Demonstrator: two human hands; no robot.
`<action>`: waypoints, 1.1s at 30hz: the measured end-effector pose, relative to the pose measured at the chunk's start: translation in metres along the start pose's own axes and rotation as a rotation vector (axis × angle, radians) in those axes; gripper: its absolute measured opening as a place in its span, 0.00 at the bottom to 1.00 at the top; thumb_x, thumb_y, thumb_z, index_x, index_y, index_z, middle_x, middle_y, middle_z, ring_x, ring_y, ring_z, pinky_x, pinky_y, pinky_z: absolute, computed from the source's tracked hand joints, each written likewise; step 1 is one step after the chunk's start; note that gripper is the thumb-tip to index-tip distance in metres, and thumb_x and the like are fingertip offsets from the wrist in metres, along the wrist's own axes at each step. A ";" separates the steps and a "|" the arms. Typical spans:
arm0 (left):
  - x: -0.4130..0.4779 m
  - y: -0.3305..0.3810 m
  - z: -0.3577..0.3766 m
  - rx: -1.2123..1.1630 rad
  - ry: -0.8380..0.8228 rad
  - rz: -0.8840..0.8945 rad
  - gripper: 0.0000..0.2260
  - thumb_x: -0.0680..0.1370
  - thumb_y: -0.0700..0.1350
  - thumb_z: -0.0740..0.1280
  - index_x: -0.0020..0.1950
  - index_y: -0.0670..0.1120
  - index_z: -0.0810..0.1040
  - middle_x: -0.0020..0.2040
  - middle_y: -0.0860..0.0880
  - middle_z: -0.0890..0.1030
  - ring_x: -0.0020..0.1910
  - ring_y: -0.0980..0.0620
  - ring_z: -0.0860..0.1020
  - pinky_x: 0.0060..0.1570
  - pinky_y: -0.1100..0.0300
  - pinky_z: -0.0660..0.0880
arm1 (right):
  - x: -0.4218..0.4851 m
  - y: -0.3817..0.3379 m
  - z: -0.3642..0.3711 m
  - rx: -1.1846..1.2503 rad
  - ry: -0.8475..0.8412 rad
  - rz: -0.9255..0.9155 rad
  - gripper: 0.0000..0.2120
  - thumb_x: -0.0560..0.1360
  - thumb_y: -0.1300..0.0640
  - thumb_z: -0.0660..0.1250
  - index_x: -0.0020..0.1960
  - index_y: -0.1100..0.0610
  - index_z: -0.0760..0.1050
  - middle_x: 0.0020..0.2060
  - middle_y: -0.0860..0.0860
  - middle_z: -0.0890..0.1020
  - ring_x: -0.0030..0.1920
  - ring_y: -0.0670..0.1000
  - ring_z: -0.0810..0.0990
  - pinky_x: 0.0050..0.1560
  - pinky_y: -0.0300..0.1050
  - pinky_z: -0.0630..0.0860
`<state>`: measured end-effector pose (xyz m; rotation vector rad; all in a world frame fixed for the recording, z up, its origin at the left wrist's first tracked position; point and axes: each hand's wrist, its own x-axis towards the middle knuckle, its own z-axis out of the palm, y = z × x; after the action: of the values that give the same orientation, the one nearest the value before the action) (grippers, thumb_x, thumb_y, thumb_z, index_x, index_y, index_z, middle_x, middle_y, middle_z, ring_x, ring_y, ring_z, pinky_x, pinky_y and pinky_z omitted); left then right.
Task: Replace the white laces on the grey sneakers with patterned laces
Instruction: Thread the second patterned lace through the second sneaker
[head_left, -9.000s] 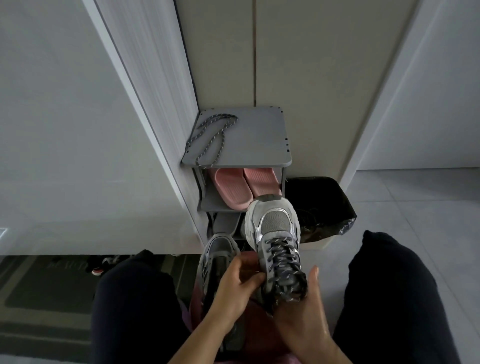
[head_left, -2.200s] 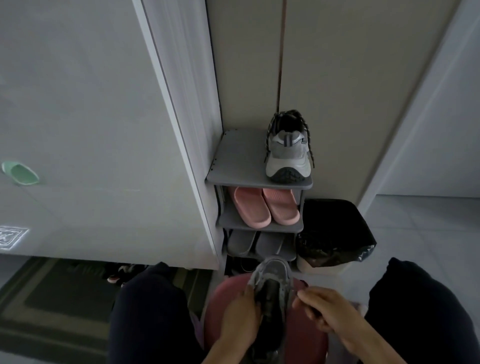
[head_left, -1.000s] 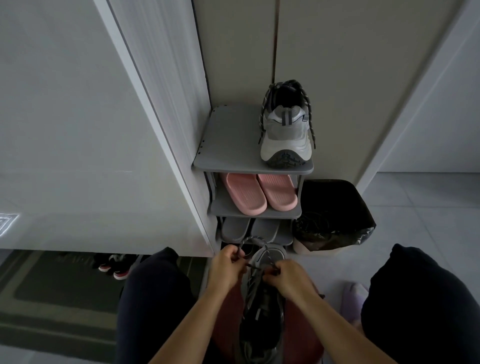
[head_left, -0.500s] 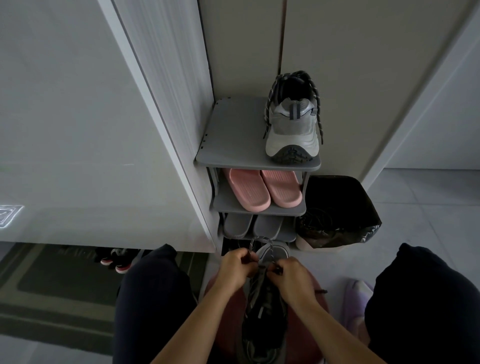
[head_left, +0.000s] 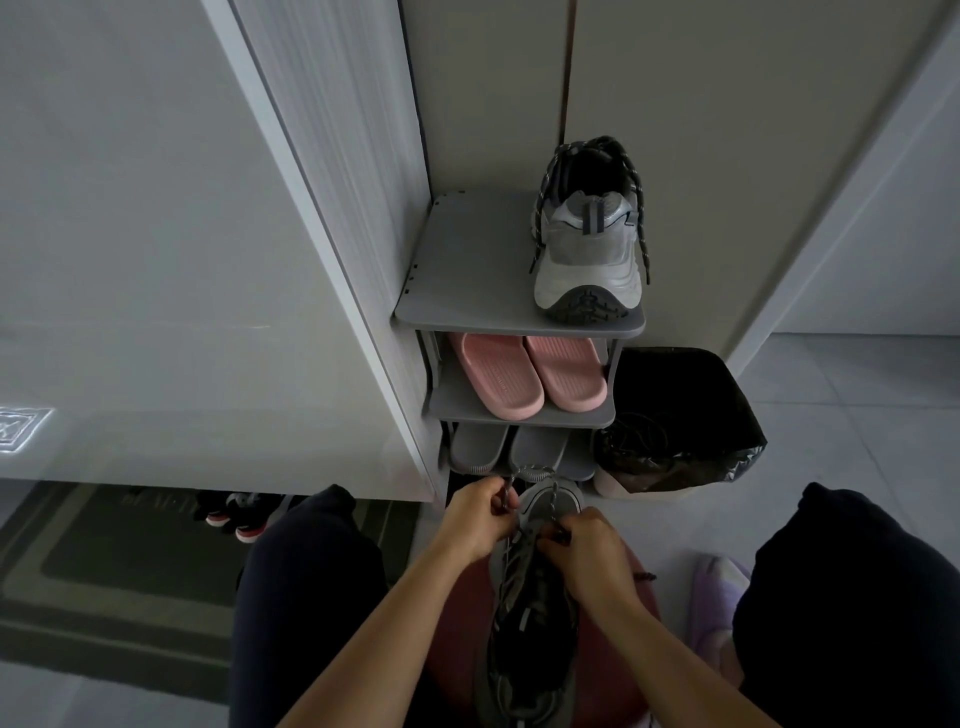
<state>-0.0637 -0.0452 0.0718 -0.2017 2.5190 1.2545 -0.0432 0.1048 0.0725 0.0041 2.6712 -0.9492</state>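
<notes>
Left hand (head_left: 480, 519) and right hand (head_left: 587, 551) each pinch the patterned lace (head_left: 530, 474); two grey sneakers, near sneaker (head_left: 535, 623) and shelf sneaker (head_left: 589, 249), point toes away.

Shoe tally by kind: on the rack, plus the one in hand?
Shelved sneaker: 1
Pink slippers: 2
Grey slippers: 2
Held sneaker: 1
Total: 6

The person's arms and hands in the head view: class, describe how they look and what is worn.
Both arms are bare to the picture's lower edge: no sleeve shows on the left forearm or right forearm. The left hand and right hand wear no gloves; no watch, bracelet or ring is visible in the dim light.
</notes>
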 end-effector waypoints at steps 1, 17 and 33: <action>0.000 0.000 0.001 -0.015 0.017 -0.004 0.06 0.73 0.37 0.68 0.43 0.48 0.74 0.39 0.49 0.77 0.39 0.53 0.76 0.42 0.63 0.74 | 0.000 0.000 0.000 0.027 -0.015 0.016 0.08 0.74 0.56 0.66 0.42 0.60 0.78 0.43 0.52 0.70 0.36 0.48 0.70 0.30 0.32 0.62; -0.009 -0.003 0.008 -0.210 0.108 -0.048 0.06 0.73 0.34 0.67 0.43 0.44 0.73 0.35 0.50 0.75 0.33 0.57 0.73 0.30 0.75 0.70 | -0.003 -0.007 -0.003 0.158 -0.109 0.090 0.12 0.70 0.57 0.69 0.31 0.51 0.70 0.44 0.56 0.74 0.39 0.52 0.76 0.40 0.46 0.75; -0.012 -0.010 0.008 -0.223 0.156 -0.077 0.12 0.72 0.34 0.68 0.37 0.50 0.71 0.35 0.50 0.75 0.36 0.52 0.75 0.37 0.65 0.73 | -0.006 -0.008 -0.004 0.187 -0.099 0.019 0.07 0.74 0.60 0.66 0.40 0.63 0.78 0.29 0.46 0.72 0.34 0.48 0.73 0.36 0.41 0.69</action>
<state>-0.0484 -0.0455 0.0636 -0.4600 2.4669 1.5414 -0.0397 0.1019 0.0823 0.0232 2.4797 -1.1576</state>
